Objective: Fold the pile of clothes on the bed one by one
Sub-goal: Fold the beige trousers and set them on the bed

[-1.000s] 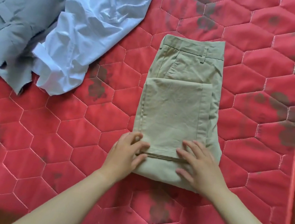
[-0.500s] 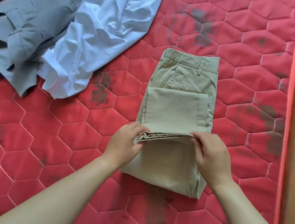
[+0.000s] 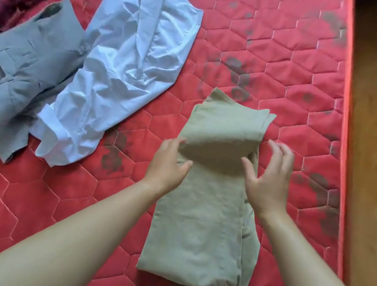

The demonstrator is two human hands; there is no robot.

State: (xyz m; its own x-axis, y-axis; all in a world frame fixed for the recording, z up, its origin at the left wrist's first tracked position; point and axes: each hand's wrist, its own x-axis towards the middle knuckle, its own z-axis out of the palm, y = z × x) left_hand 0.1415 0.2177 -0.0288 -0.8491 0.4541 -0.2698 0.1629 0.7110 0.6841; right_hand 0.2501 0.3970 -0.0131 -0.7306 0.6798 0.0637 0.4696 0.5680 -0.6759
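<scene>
On red quilted bed, held raised fold of khaki trousers in grip of left hand. Held right hand splayed beside it — grip empty.

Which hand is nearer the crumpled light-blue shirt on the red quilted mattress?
Left. The left hand holds the folded beige trousers on the edge facing the crumpled light-blue shirt; the right hand is open over their opposite edge, farther away.
</scene>
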